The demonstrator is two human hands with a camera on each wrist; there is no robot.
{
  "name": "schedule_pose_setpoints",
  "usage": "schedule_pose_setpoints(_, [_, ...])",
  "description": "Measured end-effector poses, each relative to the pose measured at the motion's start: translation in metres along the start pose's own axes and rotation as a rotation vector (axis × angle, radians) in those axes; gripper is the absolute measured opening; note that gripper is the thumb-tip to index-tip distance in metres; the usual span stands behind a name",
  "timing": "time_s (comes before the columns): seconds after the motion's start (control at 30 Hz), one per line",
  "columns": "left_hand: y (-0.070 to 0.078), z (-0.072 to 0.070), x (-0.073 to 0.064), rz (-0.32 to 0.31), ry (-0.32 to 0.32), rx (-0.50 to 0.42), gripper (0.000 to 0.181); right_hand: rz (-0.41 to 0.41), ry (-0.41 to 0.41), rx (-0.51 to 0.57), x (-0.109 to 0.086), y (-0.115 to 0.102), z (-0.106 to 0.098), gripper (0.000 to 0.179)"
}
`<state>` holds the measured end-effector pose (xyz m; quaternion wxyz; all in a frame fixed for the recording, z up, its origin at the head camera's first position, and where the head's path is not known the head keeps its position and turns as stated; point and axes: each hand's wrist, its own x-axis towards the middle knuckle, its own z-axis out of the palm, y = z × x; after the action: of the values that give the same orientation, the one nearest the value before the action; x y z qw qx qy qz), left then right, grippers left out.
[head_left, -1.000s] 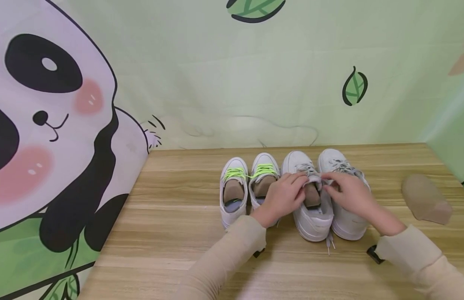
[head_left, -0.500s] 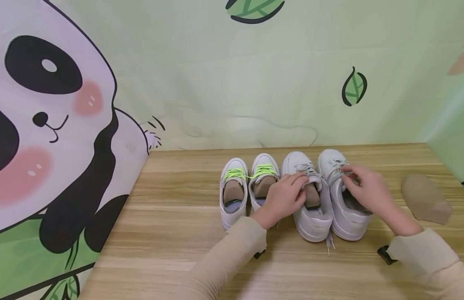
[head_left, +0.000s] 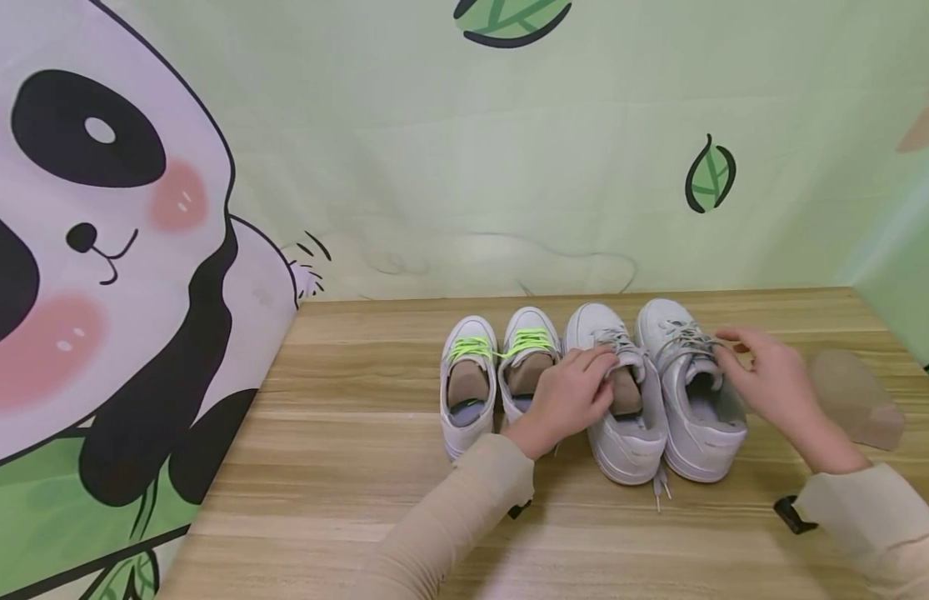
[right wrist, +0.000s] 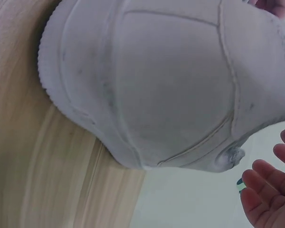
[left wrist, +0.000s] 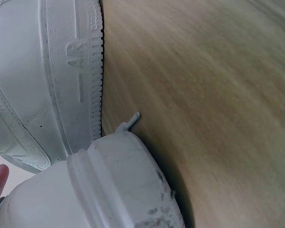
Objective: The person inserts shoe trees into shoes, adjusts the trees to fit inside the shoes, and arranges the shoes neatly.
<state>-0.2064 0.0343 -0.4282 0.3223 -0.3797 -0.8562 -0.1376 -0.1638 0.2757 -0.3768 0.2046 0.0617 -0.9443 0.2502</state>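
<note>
My left hand (head_left: 572,392) pinches the tongue of a large white sneaker (head_left: 625,458). A brown insert (head_left: 625,392) sits inside that sneaker. To its right stands the other large white sneaker (head_left: 704,454), its opening bare and its grey laces (head_left: 689,335) loose across the top. My right hand (head_left: 771,383) is at this sneaker's right side, thumb and forefinger apart, fingertips right by the collar. Its loosely bent fingers (right wrist: 270,185) show beside the sneaker's side in the right wrist view. White shoe sides fill much of the left wrist view.
Two smaller white shoes with neon green laces (head_left: 470,347) and brown inserts stand at the left. A loose brown insert (head_left: 857,400) lies right of my right hand. Lace ends (head_left: 661,483) trail between the large sneakers' heels. A printed panda backdrop (head_left: 434,167) rises behind the wooden surface (head_left: 344,467).
My right hand has moved rightward from the left large sneaker's tongue, across the right sneaker's laces, to its outer side. That sneaker's opening is now uncovered. My left hand has stayed put.
</note>
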Motion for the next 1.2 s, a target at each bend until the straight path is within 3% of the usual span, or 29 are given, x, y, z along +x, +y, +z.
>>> schedule_pose_setpoints(0.27, [0.0, 0.0, 0.0, -0.004, -0.014, -0.005, 0.029, 0.048, 0.015, 0.039, -0.003, 0.01, -0.003, 0.028])
schedule_pose_setpoints(0.83, [0.005, -0.003, 0.006, 0.009, -0.016, -0.023, 0.028, 0.107, 0.036, -0.007, -0.009, 0.026, -0.01, 0.03])
schedule_pose_setpoints(1.2, [0.012, -0.003, 0.014, 0.093, -0.006, 0.009, 0.029, 0.165, -0.026, -0.025, -0.015, 0.038, -0.013, 0.037])
